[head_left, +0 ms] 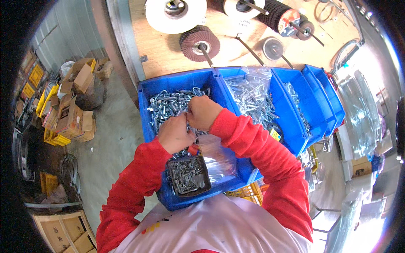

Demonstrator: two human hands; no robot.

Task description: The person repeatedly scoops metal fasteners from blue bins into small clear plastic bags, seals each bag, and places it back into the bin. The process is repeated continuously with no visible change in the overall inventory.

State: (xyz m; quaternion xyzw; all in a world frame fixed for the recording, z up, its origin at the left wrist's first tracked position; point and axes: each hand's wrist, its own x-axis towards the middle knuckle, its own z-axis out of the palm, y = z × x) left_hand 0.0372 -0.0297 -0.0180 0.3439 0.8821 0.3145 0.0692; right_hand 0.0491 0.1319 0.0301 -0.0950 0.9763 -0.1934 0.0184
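Observation:
My left hand and my right hand meet over a blue bin, fingers closed and pressed together. Whatever they pinch is hidden between them. Beneath and behind them lies a heap of silvery bolts, some looking hooked or bent. At the bin's near end sits a small dark square tray filled with small screws, nuts and washers. A clear plastic bag lies to the tray's right, below my right wrist. Just under my left hand shows a small red piece, too covered to identify.
More blue bins line up to the right, one with bagged bolts. Above, abrasive discs hang on metal pegs from a wooden board. Cardboard boxes and yellow crates stand on the floor at left.

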